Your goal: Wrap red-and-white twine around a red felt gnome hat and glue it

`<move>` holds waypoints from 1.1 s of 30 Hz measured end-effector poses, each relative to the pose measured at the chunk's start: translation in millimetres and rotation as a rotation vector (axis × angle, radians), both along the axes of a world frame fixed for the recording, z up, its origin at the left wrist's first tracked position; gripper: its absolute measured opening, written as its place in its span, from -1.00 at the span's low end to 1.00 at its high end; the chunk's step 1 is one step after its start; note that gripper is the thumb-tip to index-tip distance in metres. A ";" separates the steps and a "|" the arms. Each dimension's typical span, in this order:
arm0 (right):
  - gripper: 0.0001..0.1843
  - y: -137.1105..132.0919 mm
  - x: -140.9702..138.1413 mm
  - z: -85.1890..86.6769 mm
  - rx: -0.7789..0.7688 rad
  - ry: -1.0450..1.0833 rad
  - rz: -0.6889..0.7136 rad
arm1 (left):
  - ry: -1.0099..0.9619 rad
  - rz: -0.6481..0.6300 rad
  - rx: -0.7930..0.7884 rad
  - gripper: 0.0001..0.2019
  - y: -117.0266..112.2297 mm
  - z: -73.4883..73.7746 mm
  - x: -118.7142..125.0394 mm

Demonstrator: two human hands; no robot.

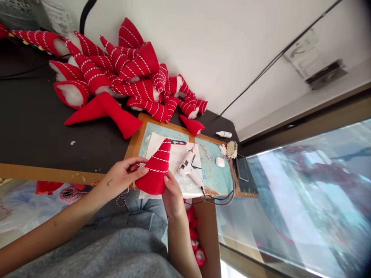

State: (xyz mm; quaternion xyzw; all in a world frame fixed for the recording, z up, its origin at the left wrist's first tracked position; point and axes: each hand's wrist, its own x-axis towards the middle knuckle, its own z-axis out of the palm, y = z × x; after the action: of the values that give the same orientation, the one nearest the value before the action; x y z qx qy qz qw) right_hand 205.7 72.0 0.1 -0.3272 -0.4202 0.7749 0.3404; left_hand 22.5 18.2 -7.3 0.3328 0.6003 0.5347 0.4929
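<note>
A red felt cone hat [156, 175] is held up in front of me, its tip pointing away, with red-and-white twisted cord wound around its upper part. My left hand [127, 173] pinches the cord at the hat's left edge, thumb on the felt. On the lower right edge, my right hand [172, 191] grips the hat with its thumb in front; its other fingers are hidden behind. Beyond the hat, a white hot glue gun [189, 168] lies on white paper [153, 141]. A craft knife [177, 142] lies just past the hat's tip.
Several striped red cones [136, 65] with white stuffing are heaped against the wall. A plain red cone [104, 112] lies nearer. On the wooden board [135, 143] are cord and a white case [220, 161]; a white bottle [224, 134] lies beyond. Corded yarn [72, 195] sits below left.
</note>
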 end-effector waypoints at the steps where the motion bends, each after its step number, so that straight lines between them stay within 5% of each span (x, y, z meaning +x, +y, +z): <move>1: -0.47 0.0 0.9 -1.2 0.048 -0.027 -0.007 | 0.012 0.021 0.007 -0.42 0.4 1.9 1.2; 6: -0.42 0.7 4.9 -1.0 0.290 -0.234 -0.010 | 0.111 0.058 0.060 -0.47 1.2 11.2 4.4; 12: -0.28 1.8 2.8 -1.6 0.165 -0.204 -0.056 | 0.295 0.110 0.124 -0.67 -4.1 19.4 -1.8; 19: -0.44 2.2 -0.1 -8.5 0.161 -0.219 -0.147 | 0.444 0.120 0.202 -0.71 -14.3 33.8 -5.5; 28: -0.44 4.2 -5.3 -5.4 0.046 -0.035 -0.027 | 0.289 0.037 0.076 -0.60 -1.3 10.3 -11.4; 33: -0.40 3.3 -1.8 -6.6 0.139 -0.104 0.021 | 0.388 0.030 0.117 -0.66 1.6 13.2 -10.3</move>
State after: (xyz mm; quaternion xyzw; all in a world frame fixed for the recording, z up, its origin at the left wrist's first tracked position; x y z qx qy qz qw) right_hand 203.9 75.3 -6.5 -0.3383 -0.4934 0.7293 0.3319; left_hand 12.2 19.8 6.0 0.4486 0.6569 0.5017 0.3398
